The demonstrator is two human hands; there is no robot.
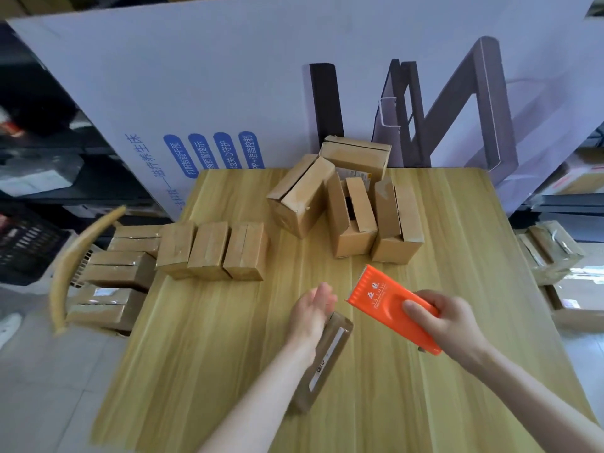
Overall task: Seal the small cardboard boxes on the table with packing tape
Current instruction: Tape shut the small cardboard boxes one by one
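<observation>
Gripping dispenser (379, 299) right of box (330, 351), R hand (447, 318) readies tape; L hand (312, 308), fingers straight, at box's far end, prob. to steady it.

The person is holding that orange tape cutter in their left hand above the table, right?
No, the head view shows the orange tape cutter held in the right hand, above the table; the left hand is open.

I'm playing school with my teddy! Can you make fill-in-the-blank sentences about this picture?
1. The right hand holds a tape cutter coloured ____.
2. The left hand is ____, holding nothing.
3. Three boxes stand in a row on the ____ side of the table.

Missing words: orange, open, left.
</observation>
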